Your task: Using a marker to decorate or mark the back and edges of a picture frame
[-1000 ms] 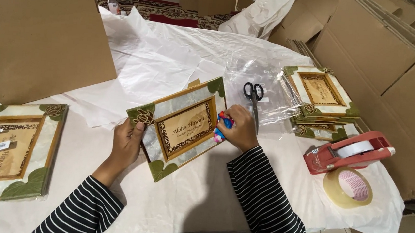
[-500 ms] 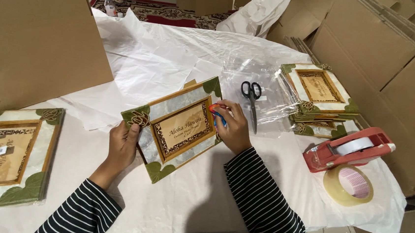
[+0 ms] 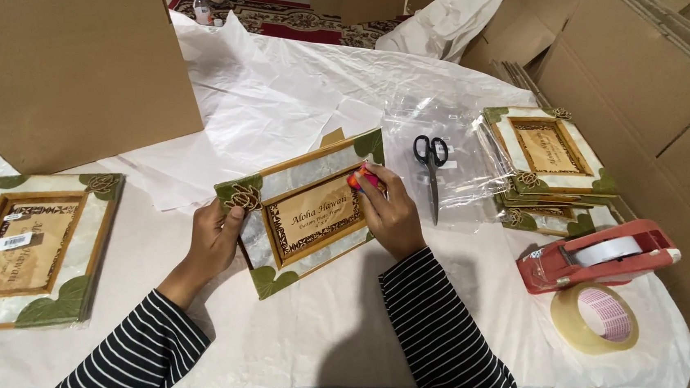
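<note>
The picture frame lies in front of me on the white-covered table, its long axis running slantwise from lower left near me to upper right away from me, and it sits between my two hands. My left hand grips the frame's left short end, the thumb pressed on the carved rosette at that corner and the fingers curled under the edge. My right hand rests on the opposite short end, its fingers closed on a small orange-and-pink object (too small to identify) held against the frame's upper right edge, so the right hand is the nearer one to that edge. The frame is rectangular, with a pale pearly border, green leaf corners, a gold-brown inner moulding and a tan inscribed plaque at its centre. Just beyond my right hand a pair of black-handled scissors lies on clear plastic sleeves; a like frame lies well apart at my left.
</note>
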